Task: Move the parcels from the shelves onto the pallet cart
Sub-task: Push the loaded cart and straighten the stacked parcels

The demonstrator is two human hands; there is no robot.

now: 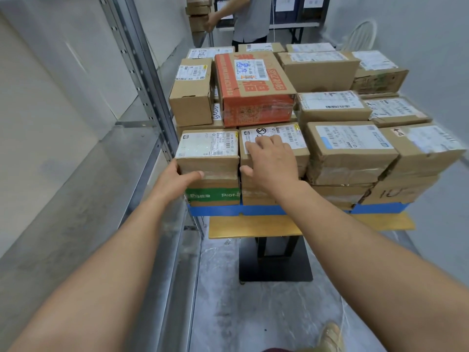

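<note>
Presently, the left hand [177, 177] grips the left box [208, 148] at the near left corner of the stack. Its thumb lies across the box's front face and its fingers wrap round the left side, where they are mostly hidden. The right hand [272, 158] rests on the middle box [302, 148], just beside the left box. Its fingers are spread and fairly straight on the top label, and the thumb presses the front face near the left edge. It is not clamped round the box.

Both boxes sit in the front row of the parcels, on top of lower boxes. The one under the left box carries a green band [213, 195]. An orange box [253, 90] stands higher, behind the two front boxes. More brown boxes [350, 146] fill the stack to the right and rear, most with white labels.

The stack rests on the cart: a blue tray [215, 210] on a wooden board [253, 226], carried by a black base [275, 262] on the floor.

A metal shelf [88, 174] runs along the left, and its upright post [142, 72] stands just beside the stack. The shelf level nearest the left hand shows a bare surface.

Beyond the stack a second person [251, 19] stands at a table, hand on another pile of boxes. A white chair [360, 34] is at the far right. A shoe [330, 336] shows at the bottom edge.
</note>
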